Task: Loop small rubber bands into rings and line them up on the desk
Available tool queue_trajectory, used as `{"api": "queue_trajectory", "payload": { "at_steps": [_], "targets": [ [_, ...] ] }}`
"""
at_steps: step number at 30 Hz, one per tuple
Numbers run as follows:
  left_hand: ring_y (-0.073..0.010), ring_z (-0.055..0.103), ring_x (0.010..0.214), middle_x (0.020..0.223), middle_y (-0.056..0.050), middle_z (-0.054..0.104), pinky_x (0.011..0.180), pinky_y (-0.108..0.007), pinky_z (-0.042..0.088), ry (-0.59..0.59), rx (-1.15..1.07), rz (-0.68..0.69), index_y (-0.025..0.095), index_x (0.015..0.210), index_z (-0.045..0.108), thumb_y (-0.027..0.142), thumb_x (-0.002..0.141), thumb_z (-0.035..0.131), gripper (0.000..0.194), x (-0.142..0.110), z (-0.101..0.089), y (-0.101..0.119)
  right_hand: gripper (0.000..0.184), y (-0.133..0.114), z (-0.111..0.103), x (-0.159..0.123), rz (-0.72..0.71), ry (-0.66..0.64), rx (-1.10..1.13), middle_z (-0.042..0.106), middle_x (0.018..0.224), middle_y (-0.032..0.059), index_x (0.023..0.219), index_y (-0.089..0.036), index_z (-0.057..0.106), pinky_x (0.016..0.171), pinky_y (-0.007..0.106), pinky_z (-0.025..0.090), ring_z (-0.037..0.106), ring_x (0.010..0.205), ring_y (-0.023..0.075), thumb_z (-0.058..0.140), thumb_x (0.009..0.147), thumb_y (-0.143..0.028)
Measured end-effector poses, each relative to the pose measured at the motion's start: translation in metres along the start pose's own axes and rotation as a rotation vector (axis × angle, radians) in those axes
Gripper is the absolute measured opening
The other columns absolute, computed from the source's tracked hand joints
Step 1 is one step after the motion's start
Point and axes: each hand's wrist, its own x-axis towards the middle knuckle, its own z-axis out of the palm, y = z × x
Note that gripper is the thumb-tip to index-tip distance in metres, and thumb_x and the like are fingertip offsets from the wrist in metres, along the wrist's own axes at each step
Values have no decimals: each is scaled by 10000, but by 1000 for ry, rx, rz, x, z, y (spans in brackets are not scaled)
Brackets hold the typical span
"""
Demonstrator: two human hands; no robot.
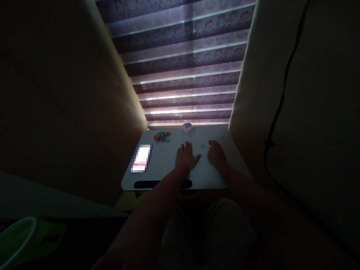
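Observation:
My left hand (185, 157) lies flat on the white tabletop (165, 161), palm down with fingers spread, holding nothing. To its right, my right hand (216, 153) is closed, its fingers curled in and one fingertip poking out to the left. Anything inside that curl is hidden from view. A small green ring (203, 146) lies between the two hands, just left of the right fingertip and apart from it. Beyond my left hand stands a small clear bowl (188, 129). A pile of small coloured rings (162, 136) sits at the back left of the table.
A phone with a lit screen (141, 158) rests near the table's left edge. Along the front edge runs a dark slot (146, 184), partly covered by my left forearm. A striped blind (185, 75) hangs behind the table. At lower left is a green basket (30, 240).

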Motion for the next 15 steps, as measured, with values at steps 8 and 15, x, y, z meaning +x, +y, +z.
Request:
{"api": "queue_trajectory", "payload": {
  "at_steps": [8, 15],
  "targets": [
    [-320, 218, 1436, 1537, -198, 278, 1171, -451, 179, 23, 18, -129, 45, 1458, 293, 625, 889, 298, 813, -12, 0, -2, 227, -10, -18, -1, -15, -142, -150, 642, 798, 127, 749, -153, 657, 766, 335, 417, 553, 789, 224, 433, 778, -134],
    [-324, 194, 1445, 1555, -167, 254, 1171, -458, 174, -29, 55, -159, 84, 1472, 282, 637, 873, 320, 816, -31, -8, -26, 239, -16, -23, -5, -21, -279, -218, 658, 723, 80, 687, -178, 667, 627, 280, 343, 524, 628, 168, 461, 796, -228]
  ]
}}
